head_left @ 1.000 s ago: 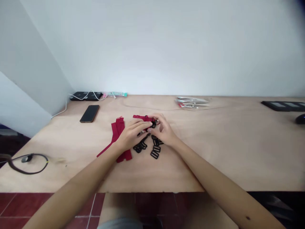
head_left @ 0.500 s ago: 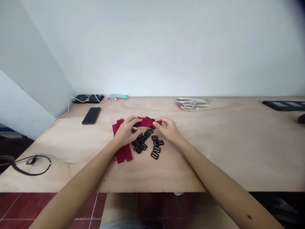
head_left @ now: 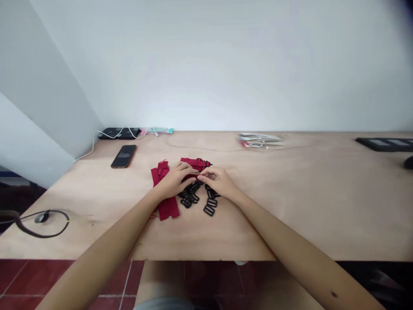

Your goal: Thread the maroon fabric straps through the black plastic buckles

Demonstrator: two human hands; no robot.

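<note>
Several dark red fabric straps point(head_left: 163, 189) lie in a pile at the middle of the wooden table point(head_left: 290, 202). A heap of small black plastic slide buckles point(head_left: 193, 196) sits just right of them. My left hand point(head_left: 174, 178) rests over the straps with its fingers curled on a red strap point(head_left: 195, 162). My right hand point(head_left: 217, 181) meets it fingertip to fingertip above the buckles, pinching something small that I cannot make out. One more buckle point(head_left: 209, 209) lies nearest the front edge.
A black phone point(head_left: 123, 156) lies at the back left, with a black charger block and white cable point(head_left: 119, 132) behind it. Flat packets point(head_left: 260, 140) sit at the back right, a dark keyboard point(head_left: 383, 143) at far right. A black cable loop point(head_left: 35, 221) lies at the left edge.
My hands held a red strap stretched between them half a second ago. They have since come together over the buckles, and the strap lies folded behind my fingers.
</note>
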